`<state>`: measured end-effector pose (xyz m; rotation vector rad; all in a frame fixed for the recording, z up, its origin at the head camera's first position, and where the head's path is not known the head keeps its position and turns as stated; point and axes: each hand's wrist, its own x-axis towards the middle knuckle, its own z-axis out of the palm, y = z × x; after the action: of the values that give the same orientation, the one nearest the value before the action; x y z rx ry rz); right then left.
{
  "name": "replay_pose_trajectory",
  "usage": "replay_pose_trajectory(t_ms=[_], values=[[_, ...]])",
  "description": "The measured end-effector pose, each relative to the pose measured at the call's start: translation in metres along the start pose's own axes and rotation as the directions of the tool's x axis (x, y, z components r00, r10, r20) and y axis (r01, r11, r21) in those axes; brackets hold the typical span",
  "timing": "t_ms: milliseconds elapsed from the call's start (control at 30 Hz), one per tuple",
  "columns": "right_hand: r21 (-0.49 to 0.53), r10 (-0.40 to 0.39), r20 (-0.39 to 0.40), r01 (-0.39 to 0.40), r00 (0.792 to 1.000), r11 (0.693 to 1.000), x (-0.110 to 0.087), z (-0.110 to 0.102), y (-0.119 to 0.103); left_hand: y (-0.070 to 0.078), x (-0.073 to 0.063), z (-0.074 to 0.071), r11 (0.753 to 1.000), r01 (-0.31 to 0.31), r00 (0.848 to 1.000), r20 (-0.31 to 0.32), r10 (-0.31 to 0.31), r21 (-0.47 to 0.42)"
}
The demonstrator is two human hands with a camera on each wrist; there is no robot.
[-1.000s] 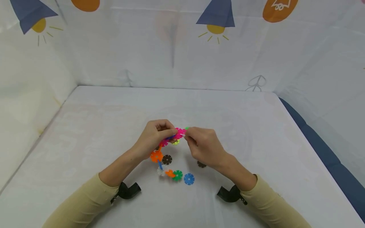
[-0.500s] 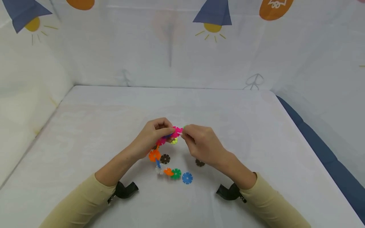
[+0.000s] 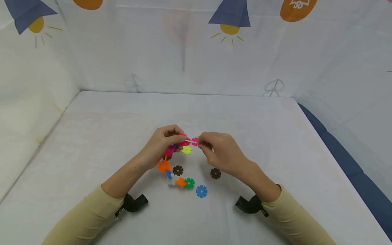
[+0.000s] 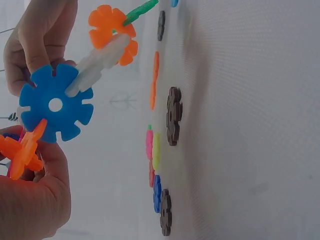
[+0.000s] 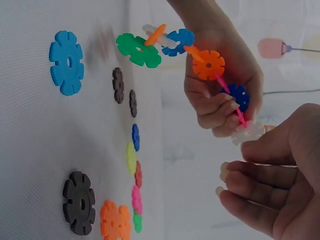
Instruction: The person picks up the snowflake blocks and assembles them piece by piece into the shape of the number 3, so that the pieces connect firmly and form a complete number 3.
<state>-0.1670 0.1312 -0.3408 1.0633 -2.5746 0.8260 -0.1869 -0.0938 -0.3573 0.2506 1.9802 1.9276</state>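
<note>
My left hand (image 3: 159, 144) grips one end of a chain of slotted plastic snowflake discs, with its fingers around a dark blue disc (image 5: 238, 97) and pink discs. From there the chain hangs down through an orange disc (image 5: 209, 65), a light blue disc (image 4: 55, 105), a white one (image 4: 97, 65) and another orange one (image 4: 112, 32) to a green disc (image 5: 138, 50). My right hand (image 3: 228, 151) pinches a second white disc (image 5: 247, 132) between thumb and fingertips. That disc meets the pink disc at the held end, edge-on between both hands in the head view.
Loose discs lie on the white table (image 3: 122, 112): a blue one (image 3: 201, 191), brown ones (image 3: 215, 173) and a yellow one (image 3: 186, 150). Further loose pieces include an orange disc (image 5: 115, 220). Black wrist mounts (image 3: 136, 203) sit below both forearms. White printed cloth (image 3: 153, 51) hangs behind.
The gap between my hands has widened slightly, the left hand shifting left and up with the chain. The white disc between them shows more, as does the brown disc near my right hand.
</note>
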Motion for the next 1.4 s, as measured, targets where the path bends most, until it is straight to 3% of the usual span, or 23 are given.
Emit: replay_pose_trajectory(t_ms=[100, 200, 267, 333, 433, 500, 567, 700, 867, 1033, 1233, 1400], values=[[-0.026, 0.053, 0.111, -0.051, 0.992, 0.998, 0.000, -0.001, -0.001, 0.001, 0.000, -0.002, 0.999, 0.000, 1.000, -0.013, 0.000, -0.033], [-0.051, 0.119, 0.293, -0.109, 0.949, 0.993, -0.001, 0.000, -0.002, 0.001, 0.000, -0.004, 0.999, -0.008, 1.000, -0.015, 0.007, -0.047], [-0.068, 0.158, 0.426, -0.143, 0.891, 0.987, -0.002, 0.001, -0.003, 0.001, 0.000, -0.006, 0.999, -0.019, 1.000, -0.022, 0.018, -0.046], [-0.090, 0.194, 0.542, -0.173, 0.817, 0.981, -0.003, 0.003, -0.005, 0.001, 0.000, -0.006, 0.999, -0.032, 0.999, -0.031, 0.030, -0.044], [-0.121, 0.227, 0.664, -0.197, 0.712, 0.973, -0.007, 0.005, -0.008, 0.001, -0.001, -0.008, 0.998, -0.042, 0.998, -0.044, 0.040, -0.040], [-0.122, 0.227, 0.712, -0.203, 0.664, 0.972, -0.009, 0.009, -0.010, 0.001, -0.001, -0.009, 0.998, -0.044, 0.998, -0.049, 0.042, -0.037], [-0.117, 0.214, 0.744, -0.191, 0.633, 0.975, -0.012, 0.013, -0.012, 0.001, -0.001, -0.010, 0.998, -0.043, 0.998, -0.054, 0.041, -0.040], [-0.118, 0.180, 0.769, -0.141, 0.613, 0.983, -0.016, 0.021, -0.016, 0.002, -0.001, -0.012, 0.998, -0.046, 0.997, -0.068, 0.043, -0.047], [-0.138, 0.163, 0.760, -0.089, 0.629, 0.986, -0.018, 0.027, -0.019, 0.004, 0.000, -0.013, 0.998, -0.049, 0.996, -0.075, 0.045, -0.049], [-0.139, 0.178, 0.756, -0.111, 0.629, 0.984, -0.018, 0.029, -0.020, 0.004, 0.001, -0.015, 0.998, -0.046, 0.996, -0.078, 0.042, -0.051], [-0.131, 0.187, 0.767, -0.135, 0.614, 0.982, -0.017, 0.029, -0.019, 0.002, 0.002, -0.016, 0.996, -0.055, 0.996, -0.081, 0.050, -0.065], [-0.055, 0.150, 0.788, -0.175, 0.597, 0.983, -0.017, 0.028, -0.016, 0.002, 0.002, -0.016, 0.996, -0.063, 0.995, -0.081, 0.057, -0.068]])
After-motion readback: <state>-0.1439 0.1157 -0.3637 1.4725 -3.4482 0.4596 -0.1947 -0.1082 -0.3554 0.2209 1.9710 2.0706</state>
